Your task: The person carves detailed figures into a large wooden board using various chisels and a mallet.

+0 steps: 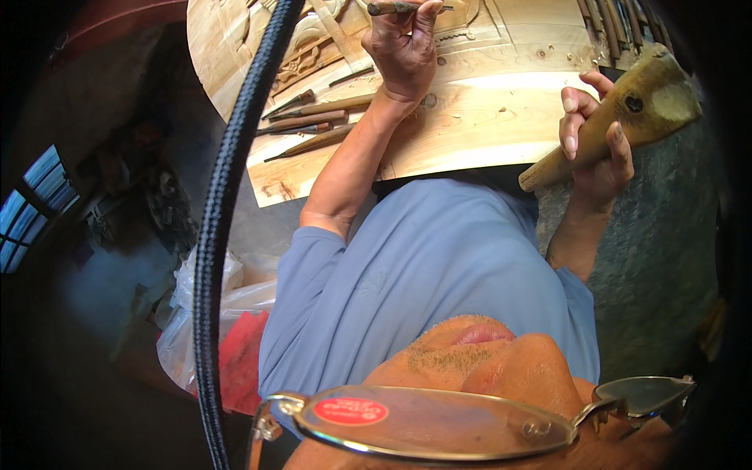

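Observation:
My left hand point(402, 55) is at the top of the view, its fingers closed around a slim carving chisel point(394, 8) held crosswise above a carved wooden panel point(493, 117). The chisel's cutting end is not clear to see. At the right, my right hand point(599, 141) grips a worn wooden mallet point(654, 98) beside the panel's edge. Its thick head, marked by a dark knot, points up and to the right. Several carving chisels point(309, 117) lie on the bare wood left of my left forearm. Carved relief point(309, 66) shows on the panel's far part.
More tools point(615, 23) lie in a row at the panel's far right. A black braided cable point(227, 180) crosses the left of the view. A clear plastic bag point(178, 341) and a red item point(241, 356) are at the lower left. Small wood chips dot the panel.

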Motion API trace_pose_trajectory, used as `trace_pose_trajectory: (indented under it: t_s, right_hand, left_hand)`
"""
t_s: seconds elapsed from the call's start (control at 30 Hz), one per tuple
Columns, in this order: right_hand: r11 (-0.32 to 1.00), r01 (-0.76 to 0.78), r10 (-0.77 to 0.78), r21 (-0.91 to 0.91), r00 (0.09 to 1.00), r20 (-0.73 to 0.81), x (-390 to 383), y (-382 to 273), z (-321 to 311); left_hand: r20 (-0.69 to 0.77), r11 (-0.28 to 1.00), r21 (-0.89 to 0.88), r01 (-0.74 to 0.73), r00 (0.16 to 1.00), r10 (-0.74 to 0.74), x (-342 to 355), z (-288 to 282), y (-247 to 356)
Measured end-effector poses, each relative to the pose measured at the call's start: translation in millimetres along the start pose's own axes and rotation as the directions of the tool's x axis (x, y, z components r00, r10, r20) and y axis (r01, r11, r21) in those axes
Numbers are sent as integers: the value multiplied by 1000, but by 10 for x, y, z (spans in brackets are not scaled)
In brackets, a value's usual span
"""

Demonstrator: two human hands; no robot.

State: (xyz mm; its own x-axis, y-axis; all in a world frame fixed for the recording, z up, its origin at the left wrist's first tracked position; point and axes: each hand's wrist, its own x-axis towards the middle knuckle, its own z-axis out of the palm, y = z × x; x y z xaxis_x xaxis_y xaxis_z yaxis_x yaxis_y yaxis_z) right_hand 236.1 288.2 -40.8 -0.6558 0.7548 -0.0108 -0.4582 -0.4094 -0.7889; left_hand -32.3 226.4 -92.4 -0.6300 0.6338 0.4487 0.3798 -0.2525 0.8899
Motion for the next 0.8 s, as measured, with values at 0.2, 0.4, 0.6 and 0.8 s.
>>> trace_pose_trajectory:
  t_s: [0.2,0.4,0.6,0.8]
  right_hand:
    - [1000,-17,17,-4,999,-37,-8,176,-207]
    - [999,-47,47,21,999,-17,10,187,-220]
    - [997,-71,71,13,997,14,29,199,-209]
    - [990,-125,126,-71,992,10,49,166,-109]
  left_hand:
    - [-6,994,-91,65,998,-66,-1,-6,-7]
    - [21,1000,-2,30,999,-30,14,-1,35]
    - [15,997,34,-69,998,69,15,-15,-56]
    - [137,942,306,-136,986,98,80,-76,146]
